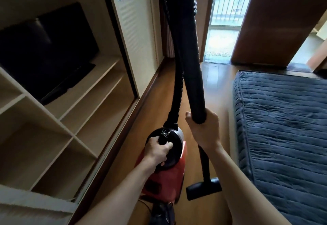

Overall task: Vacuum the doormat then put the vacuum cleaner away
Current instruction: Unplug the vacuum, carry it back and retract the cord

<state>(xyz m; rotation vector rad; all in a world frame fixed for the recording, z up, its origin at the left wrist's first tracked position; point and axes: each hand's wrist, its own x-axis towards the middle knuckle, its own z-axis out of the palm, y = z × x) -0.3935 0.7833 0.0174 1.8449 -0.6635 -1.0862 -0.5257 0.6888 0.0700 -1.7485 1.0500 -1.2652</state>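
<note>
A red canister vacuum cleaner with a black front hangs above the wooden floor. My left hand grips its black carry handle. My right hand grips the thick black wand, which slants up and away. The ribbed black hose rises from the canister's front and loops out of the top of the view. The black floor nozzle hangs below my right hand. A pale doormat lies at the balcony doorway ahead.
An open shelf unit with a black television lines the left wall. A bed with a dark blue quilt fills the right. A brown door stands open at the far right. Wooden floor runs between them.
</note>
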